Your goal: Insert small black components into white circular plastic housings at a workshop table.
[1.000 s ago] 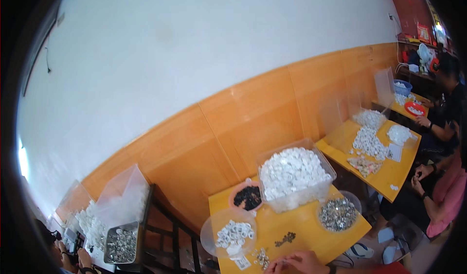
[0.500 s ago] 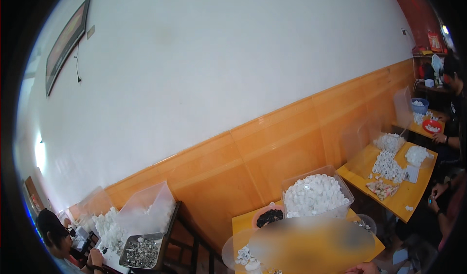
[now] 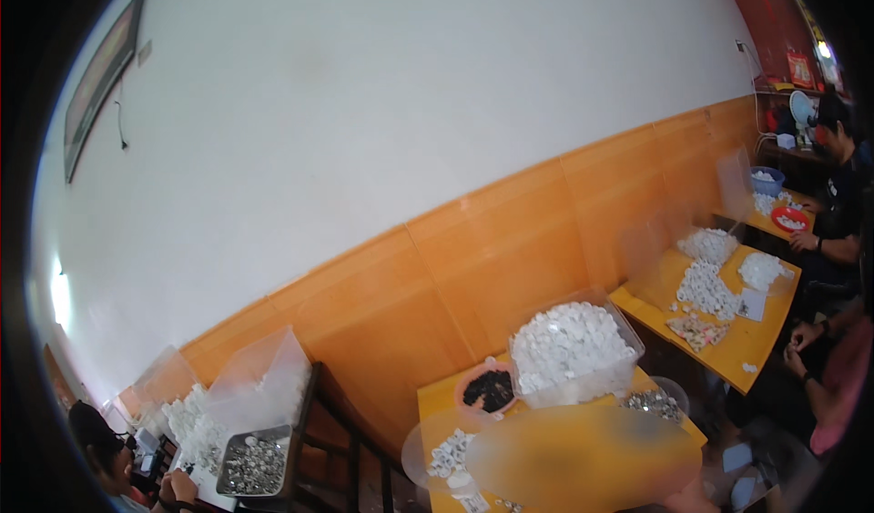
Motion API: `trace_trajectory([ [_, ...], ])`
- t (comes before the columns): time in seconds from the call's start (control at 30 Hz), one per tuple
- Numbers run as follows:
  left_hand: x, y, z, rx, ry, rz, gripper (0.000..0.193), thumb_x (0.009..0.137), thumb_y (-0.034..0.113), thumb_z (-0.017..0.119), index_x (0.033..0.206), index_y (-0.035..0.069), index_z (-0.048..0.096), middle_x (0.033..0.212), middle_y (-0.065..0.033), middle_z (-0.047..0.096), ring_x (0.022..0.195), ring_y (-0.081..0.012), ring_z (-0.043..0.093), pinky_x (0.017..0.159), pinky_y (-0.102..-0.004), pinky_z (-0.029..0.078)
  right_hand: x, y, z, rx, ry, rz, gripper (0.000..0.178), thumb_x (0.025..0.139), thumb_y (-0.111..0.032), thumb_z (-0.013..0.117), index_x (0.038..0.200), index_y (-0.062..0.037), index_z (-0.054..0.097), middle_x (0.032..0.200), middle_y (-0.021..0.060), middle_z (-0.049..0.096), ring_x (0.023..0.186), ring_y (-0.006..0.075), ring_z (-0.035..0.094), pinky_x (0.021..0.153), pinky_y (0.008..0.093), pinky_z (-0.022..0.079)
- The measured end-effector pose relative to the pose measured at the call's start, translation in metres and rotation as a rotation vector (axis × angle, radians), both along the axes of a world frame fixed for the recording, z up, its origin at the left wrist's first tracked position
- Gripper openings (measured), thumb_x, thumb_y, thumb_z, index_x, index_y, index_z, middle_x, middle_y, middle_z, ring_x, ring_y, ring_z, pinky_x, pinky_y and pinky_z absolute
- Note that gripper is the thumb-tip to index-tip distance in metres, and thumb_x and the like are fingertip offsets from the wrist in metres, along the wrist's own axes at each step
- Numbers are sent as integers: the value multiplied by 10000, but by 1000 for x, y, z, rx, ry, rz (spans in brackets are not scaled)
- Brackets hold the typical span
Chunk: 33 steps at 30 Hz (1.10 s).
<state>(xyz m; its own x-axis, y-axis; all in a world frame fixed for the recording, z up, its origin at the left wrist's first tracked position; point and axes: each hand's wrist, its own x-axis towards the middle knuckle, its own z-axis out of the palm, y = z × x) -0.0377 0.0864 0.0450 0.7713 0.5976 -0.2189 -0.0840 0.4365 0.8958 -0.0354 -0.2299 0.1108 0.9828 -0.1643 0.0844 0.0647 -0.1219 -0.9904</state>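
At the lower edge, over the near side of the yellow table, part of my right hand shows. A blurred patch covers its fingers, so what it holds, if anything, cannot be made out. My left hand is out of the picture. Behind the blur stands a clear plastic box heaped with white plastic parts. To its left is a pink bowl of small black pieces. Small metal pieces lie in a clear round dish at the right. White ring-like parts lie at the left, near a small white container.
At left, a person works beside a metal tray of metal pieces and piled white parts. A second yellow table with white parts stands at right, with two people beyond. A panelled wall runs behind.
The view has shifted, so the tables sit slightly further left and higher. More of the metal pieces at the right now shows. My right hand remains at the lower edge, partly blurred.
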Motion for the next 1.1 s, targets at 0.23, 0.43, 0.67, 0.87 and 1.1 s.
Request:
trace_trajectory([
  [0.23, 16, -10, 2, 31, -104, -225, 160, 936, 132, 529, 1056, 47, 590, 921, -15, 580, 841, -110, 536, 732, -247, 437, 50, 66, -36, -166, -147, 391, 207, 850, -160, 657, 990, -10, 633, 768, 83, 649, 679, 157, 634, 623, 278, 504],
  [0.43, 23, -30, -14, -29, -133, -280, 182, 877, 9, 507, 1030, -28, 601, 909, -102, 617, 793, -153, 584, 717, -268, 485, 56, 118, -77, -12, -172, 540, 244, 855, -175, 663, 1027, -12, 608, 788, 86, 638, 689, 143, 616, 625, 268, 490],
  [0.67, 11, -30, -14, -21, -32, -472, 149, 861, -20, 534, 969, 1, 635, 866, -37, 597, 739, -117, 559, 687, -237, 447, 52, 116, -67, -72, -60, 620, 164, 861, -155, 650, 937, -11, 630, 745, 88, 635, 657, 150, 611, 601, 269, 480],
  [0.87, 10, -33, -21, -14, 6, -512, 134, 851, -34, 526, 927, 2, 630, 815, -29, 579, 721, -102, 536, 668, -231, 431, 47, 122, -70, -9, -37, 685, 129, 868, -121, 632, 927, -6, 625, 765, 90, 653, 667, 145, 631, 591, 269, 484],
  [1.1, 16, -36, -23, -25, -53, -464, 121, 861, -13, 510, 923, 11, 611, 851, -49, 625, 763, -112, 568, 696, -238, 451, 57, 132, -76, -16, 58, 708, 126, 888, -101, 624, 938, 9, 587, 759, 44, 630, 678, 67, 597, 593, 211, 483],
])
